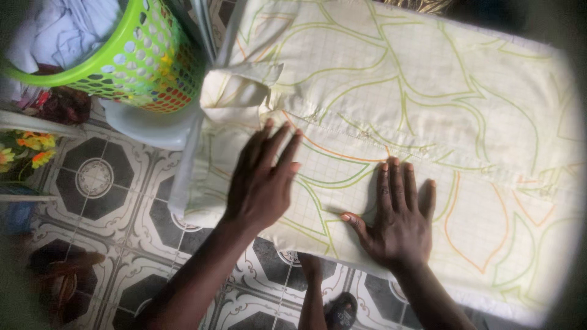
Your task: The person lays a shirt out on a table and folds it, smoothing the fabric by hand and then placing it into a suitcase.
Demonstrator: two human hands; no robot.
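We've got both palms flat, fingers spread, gripping nothing: left hand (263,183) + right hand (397,220) press the cream leaf-print cloth (428,98) at the board's near edge to pin it smooth, green basket (131,58) off the far-left corner.

— How is the light on the cream patterned cloth (428,104)?

— Soft and even, brightest at the cloth's middle, with only faint shadows under the hands.

— And around the cloth?

— The corners darken into heavy vignette, right of it worst. The green laundry basket (140,55) left of it looks slightly blurred.
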